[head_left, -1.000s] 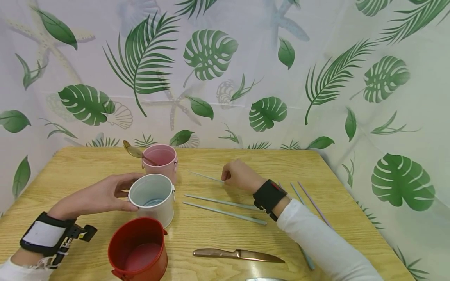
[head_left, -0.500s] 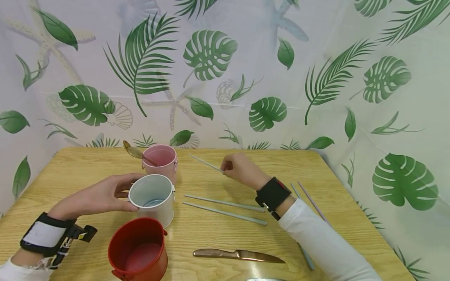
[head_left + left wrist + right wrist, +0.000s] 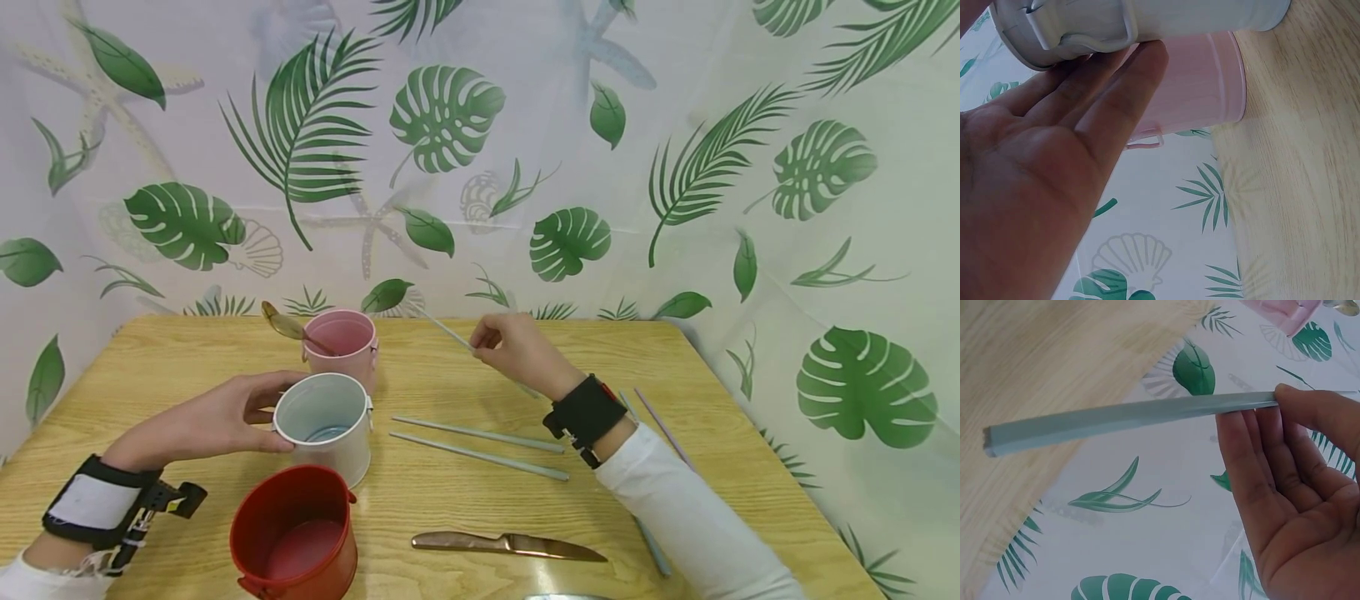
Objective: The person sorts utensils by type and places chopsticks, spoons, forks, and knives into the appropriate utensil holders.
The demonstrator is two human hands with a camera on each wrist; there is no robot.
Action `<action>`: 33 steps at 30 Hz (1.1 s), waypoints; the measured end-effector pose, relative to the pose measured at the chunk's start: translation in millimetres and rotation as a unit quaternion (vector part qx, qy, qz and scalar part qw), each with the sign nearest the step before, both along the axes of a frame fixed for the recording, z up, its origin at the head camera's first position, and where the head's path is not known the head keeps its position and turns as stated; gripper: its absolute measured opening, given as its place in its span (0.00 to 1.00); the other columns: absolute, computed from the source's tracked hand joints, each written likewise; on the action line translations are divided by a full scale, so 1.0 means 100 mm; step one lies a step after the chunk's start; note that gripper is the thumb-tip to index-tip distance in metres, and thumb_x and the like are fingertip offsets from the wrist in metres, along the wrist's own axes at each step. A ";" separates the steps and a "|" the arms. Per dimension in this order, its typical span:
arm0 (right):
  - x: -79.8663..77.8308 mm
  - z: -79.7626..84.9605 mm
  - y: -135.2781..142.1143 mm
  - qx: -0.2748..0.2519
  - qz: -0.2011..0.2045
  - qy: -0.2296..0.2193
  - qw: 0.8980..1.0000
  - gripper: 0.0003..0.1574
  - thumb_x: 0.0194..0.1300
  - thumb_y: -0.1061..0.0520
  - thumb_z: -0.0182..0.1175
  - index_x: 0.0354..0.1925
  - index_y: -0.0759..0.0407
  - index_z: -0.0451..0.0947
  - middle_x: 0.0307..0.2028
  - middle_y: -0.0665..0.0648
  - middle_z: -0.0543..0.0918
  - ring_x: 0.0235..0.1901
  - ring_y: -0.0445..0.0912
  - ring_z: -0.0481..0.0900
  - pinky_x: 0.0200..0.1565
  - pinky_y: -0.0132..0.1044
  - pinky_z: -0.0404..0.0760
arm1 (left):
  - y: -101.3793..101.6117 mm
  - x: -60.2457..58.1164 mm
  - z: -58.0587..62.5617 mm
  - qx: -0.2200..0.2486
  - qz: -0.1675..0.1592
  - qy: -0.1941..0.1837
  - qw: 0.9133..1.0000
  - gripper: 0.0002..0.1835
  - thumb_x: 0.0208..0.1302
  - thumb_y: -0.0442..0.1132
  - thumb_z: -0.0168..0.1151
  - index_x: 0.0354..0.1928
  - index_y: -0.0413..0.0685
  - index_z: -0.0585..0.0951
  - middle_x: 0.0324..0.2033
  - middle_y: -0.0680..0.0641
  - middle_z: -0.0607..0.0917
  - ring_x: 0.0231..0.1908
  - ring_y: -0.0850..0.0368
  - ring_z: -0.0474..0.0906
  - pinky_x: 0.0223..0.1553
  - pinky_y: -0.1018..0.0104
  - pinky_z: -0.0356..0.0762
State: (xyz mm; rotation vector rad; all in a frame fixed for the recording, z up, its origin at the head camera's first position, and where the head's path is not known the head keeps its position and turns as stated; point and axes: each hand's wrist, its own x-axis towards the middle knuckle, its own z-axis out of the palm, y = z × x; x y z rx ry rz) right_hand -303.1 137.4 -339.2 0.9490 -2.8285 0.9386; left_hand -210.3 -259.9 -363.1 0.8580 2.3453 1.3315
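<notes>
Chopstick [image 3: 447, 332] first: in the head view your right hand [image 3: 519, 354] pinches it by the table's [image 3: 468, 502] far edge, thin end toward the backdrop cloth [image 3: 480, 192], so mind that tip. Your left hand [image 3: 206, 421] spans the white bucket [image 3: 347, 457], thumb and fingers apart on its left side; a light, steady hold should do. In the left wrist view those fingers lie against its wall beside the pink bucket [image 3: 1204, 87]; avoid nudging that. In the right wrist view the pinch is narrow; firm it before any turn, since the free thick end may swing.
</notes>
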 end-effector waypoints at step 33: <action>0.39 0.50 -0.38 -0.237 0.047 0.063 0.968 0.07 0.66 0.64 0.70 0.43 0.60 0.84 0.37 0.53 0.87 0.39 0.43 0.85 0.40 0.43 0.88 | 0.00 0.01 0.02 -0.003 0.002 -0.001 1.000 0.43 0.63 0.38 0.74 0.75 0.34 0.63 0.67 0.33 0.75 0.66 0.30 0.71 0.61 0.50 0.79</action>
